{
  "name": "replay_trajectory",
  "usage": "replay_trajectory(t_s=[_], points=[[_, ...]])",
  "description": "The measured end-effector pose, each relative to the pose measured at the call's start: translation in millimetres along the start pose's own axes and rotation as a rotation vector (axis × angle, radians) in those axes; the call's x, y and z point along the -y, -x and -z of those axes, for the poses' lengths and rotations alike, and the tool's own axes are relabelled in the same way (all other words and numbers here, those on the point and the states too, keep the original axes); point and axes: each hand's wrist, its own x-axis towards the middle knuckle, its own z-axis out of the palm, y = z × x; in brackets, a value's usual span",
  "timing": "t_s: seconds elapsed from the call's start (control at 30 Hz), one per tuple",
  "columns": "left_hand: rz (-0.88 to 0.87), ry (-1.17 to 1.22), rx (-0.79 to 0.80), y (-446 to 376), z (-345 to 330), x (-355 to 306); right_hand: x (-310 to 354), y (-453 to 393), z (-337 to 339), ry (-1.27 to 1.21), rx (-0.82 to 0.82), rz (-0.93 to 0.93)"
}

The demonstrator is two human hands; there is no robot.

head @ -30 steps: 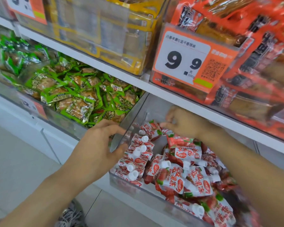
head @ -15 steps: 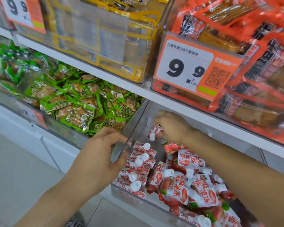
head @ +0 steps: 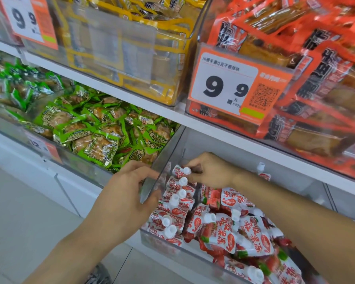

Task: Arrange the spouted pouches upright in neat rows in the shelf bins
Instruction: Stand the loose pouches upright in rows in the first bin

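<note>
— Head view: where are the hands?
— The left hand [head: 127,193] grips the clear bin [head: 162,160] by its left wall. The right hand [head: 211,171] pinches the rearmost spouted pouch [head: 179,171], upright in a row along that wall.

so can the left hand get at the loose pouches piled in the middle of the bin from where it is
Probably yes. The left hand grips the bin's clear side wall, beside the upright row. The bin is open on top, so after letting go it could reach over that row to the loose pile. Only the right forearm crosses above.
</note>
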Motion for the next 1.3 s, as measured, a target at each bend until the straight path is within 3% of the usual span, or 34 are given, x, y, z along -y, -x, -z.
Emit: replay_trajectory(t_s=[0.13, 0.27, 0.47, 0.6, 0.73, 0.8, 0.97, 1.13, 1.3], points=[[-0.005, 0.004, -0.006, -0.2, -0.6, 0.9, -3.5, 0.8, 9.1, 0.022, 0.174, -0.030], [0.000, -0.001, -0.017, -1.0, -0.3, -2.6, -5.5, -0.9, 2.6, 0.197, 0.140, -0.063], [0.003, -0.009, -0.025, -0.6, -1.9, -3.1, 7.0, 15.2, 9.6, -0.014, 0.233, -0.152], [0.011, -0.011, -0.036, -1.8, -2.2, 0.2, 13.4, 42.0, 24.9, -0.004, -0.025, -0.082], [0.013, -0.015, -0.041, -1.8, -2.0, -1.2, 6.2, 58.8, 25.6, 0.236, 0.113, -0.092], [0.011, -0.008, -0.048, -0.9, -1.6, -3.2, 3.2, 57.7, 21.8, 0.330, 0.094, -0.087], [-0.004, -0.001, -0.051, -0.7, -1.0, -3.8, 0.3, 66.6, 25.2, 0.296, 0.023, 0.091], [-0.009, -0.011, -0.056, -0.7, -0.7, -3.0, 9.7, 99.7, 39.4, 0.101, -0.209, 0.023], [-0.015, -0.041, -0.070, -1.7, -2.1, -3.6, 15.9, 76.1, 34.9, 0.283, -0.479, -0.073]])
